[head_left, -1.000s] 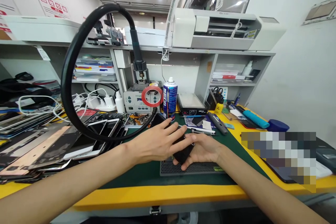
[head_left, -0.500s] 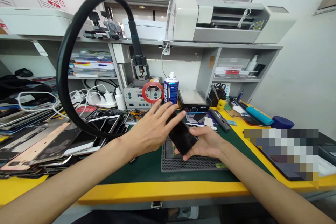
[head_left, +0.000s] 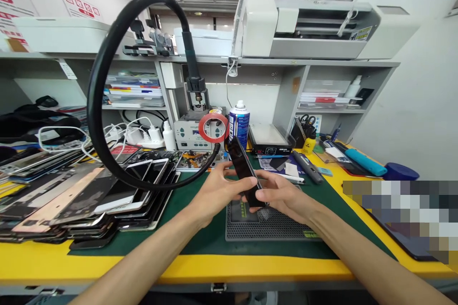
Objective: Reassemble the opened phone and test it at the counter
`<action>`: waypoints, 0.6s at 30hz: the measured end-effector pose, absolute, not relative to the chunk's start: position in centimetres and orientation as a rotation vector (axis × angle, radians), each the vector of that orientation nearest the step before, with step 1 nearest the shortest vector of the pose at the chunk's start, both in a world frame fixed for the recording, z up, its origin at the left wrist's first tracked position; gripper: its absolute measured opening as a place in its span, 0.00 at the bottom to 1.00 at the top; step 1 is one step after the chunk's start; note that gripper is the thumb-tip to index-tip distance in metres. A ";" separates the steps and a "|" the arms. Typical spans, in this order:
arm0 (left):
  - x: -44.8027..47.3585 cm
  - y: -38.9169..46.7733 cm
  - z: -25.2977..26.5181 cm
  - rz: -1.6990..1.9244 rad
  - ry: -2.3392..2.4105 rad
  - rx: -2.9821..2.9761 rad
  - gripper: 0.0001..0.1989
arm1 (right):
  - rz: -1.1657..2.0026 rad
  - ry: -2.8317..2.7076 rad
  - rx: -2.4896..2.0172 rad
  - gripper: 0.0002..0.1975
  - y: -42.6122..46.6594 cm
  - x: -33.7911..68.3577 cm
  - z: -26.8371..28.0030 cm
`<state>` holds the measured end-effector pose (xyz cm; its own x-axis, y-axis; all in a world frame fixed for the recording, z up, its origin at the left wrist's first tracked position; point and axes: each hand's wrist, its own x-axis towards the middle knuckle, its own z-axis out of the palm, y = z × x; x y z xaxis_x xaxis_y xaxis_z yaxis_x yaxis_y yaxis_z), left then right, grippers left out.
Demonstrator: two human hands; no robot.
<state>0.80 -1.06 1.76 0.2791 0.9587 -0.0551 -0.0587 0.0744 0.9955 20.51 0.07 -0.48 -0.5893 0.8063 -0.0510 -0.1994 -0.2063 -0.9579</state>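
Note:
A black smartphone (head_left: 243, 167) is held up in both hands, tilted with its long edge turned partly toward me. My left hand (head_left: 223, 188) grips it from the left, thumb across the dark screen and the other fingers behind. From the right, my right hand (head_left: 281, 193) holds the lower end, its thumb at the edge and its fingers underneath. Below the phone lies a grey perforated mat (head_left: 272, 228) on the green work mat (head_left: 171, 233). The fingers behind the phone are partly hidden.
Stacked phones and screen panels (head_left: 82, 200) fill the left side. A black hose (head_left: 93, 100) loops over the bench. Behind the phone stand a blue spray can (head_left: 240, 124), a red tape roll (head_left: 204, 128) and a hot plate (head_left: 271, 139). A turquoise roll (head_left: 367, 162) lies right.
My left hand has come off the phone's face and now grips its left side. The phone has been turned more edge-on. The view has shifted slightly.

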 end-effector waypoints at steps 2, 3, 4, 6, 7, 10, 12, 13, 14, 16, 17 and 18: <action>1.1 -0.8 1.7 1.011 0.969 1.214 0.35 | 1.818 -1.373 -0.770 0.31 0.1 20.5 -0.8; 1.1 -0.8 1.7 1.016 0.959 1.213 0.35 | 1.799 -1.378 -0.777 0.32 0.1 20.4 -0.9; 1.1 -0.7 1.6 1.018 0.949 1.216 0.35 | 1.780 -1.383 -0.783 0.33 0.1 20.4 -1.0; 1.1 -0.7 1.6 1.030 0.943 1.215 0.35 | 1.738 -1.393 -0.797 0.34 0.2 20.3 -1.3; 1.2 -0.6 1.6 1.037 0.942 1.211 0.35 | 1.714 -1.400 -0.806 0.34 0.2 20.2 -1.3; 1.3 -0.5 1.6 1.064 0.943 1.206 0.36 | 1.642 -1.450 -0.842 0.35 0.3 20.2 -1.5; 1.3 -0.4 1.5 1.072 0.934 1.224 0.36 | 1.610 -1.491 -0.859 0.36 0.4 20.3 -1.6; 1.3 -0.3 1.4 1.070 0.929 1.235 0.37 | 1.599 -1.509 -0.865 0.37 0.4 20.3 -1.6; 1.2 -0.2 1.3 1.067 0.922 1.242 0.37 | 1.590 -1.523 -0.869 0.37 0.4 20.3 -1.6; 1.0 0.0 1.0 1.066 0.903 1.245 0.37 | 1.576 -1.544 -0.867 0.37 0.4 20.3 -1.6; 0.9 0.1 0.9 1.069 0.889 1.243 0.37 | 1.572 -1.553 -0.869 0.37 0.3 20.3 -1.6; 0.9 0.1 0.8 1.076 0.876 1.241 0.36 | 1.565 -1.558 -0.871 0.38 0.3 20.3 -1.6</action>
